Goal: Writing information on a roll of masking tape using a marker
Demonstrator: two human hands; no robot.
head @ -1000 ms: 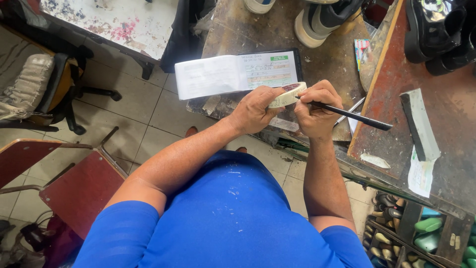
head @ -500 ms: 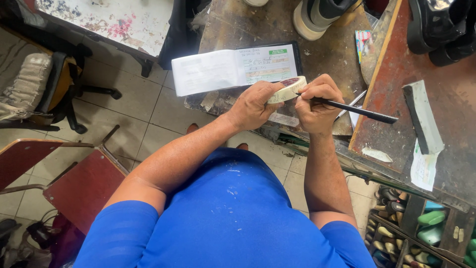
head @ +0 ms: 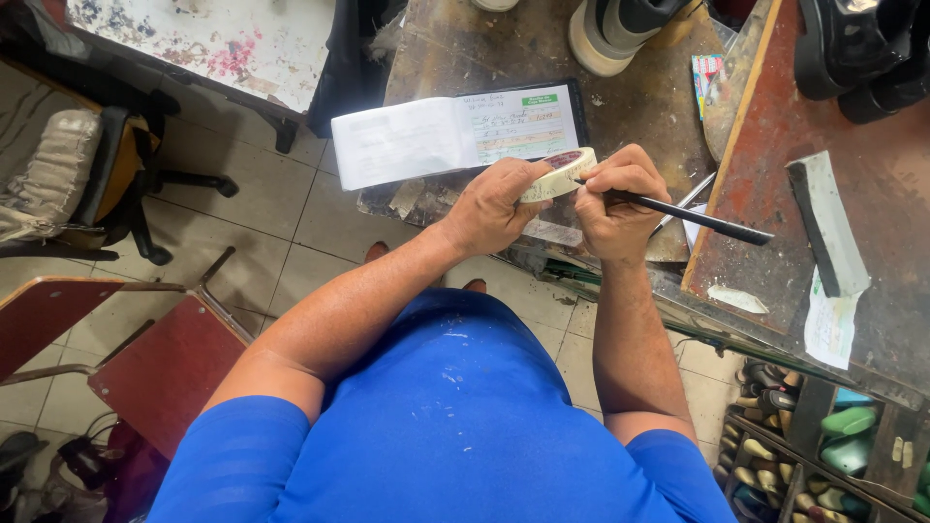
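My left hand holds a roll of cream masking tape tilted on edge in front of me. My right hand grips a black pen, whose tip rests against the side of the roll. Just beyond the hands an open receipt book with a blank left page and a written right page lies on a worn, stained workbench. I wear a blue shirt.
A second reddish bench at the right carries black shoes, a paper-wrapped bar and paper scraps. A light shoe sole stands at the back. Red chairs and a black office chair are left; shoe lasts fill shelves below right.
The hands with tape and pen have stayed together; the pen tip has shifted slightly along the roll. The view has moved a little.
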